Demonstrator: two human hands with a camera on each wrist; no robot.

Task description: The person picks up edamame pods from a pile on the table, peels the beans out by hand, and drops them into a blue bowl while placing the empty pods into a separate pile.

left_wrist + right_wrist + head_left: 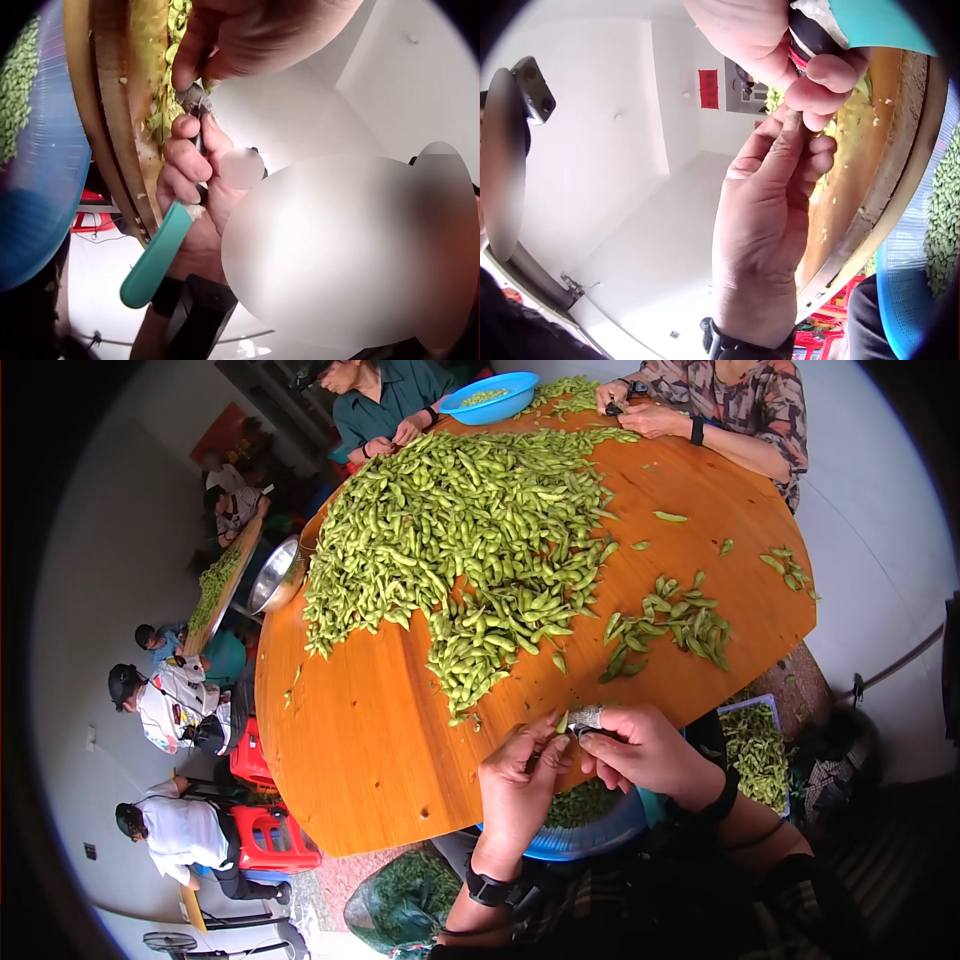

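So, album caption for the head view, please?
Left hand pinches a green pod, right hand grips a tool, at a wooden table heaped with pods.

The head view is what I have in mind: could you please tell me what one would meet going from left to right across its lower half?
Fan, lower red stool, green mesh sack, left hand, right hand, crate of green pods.
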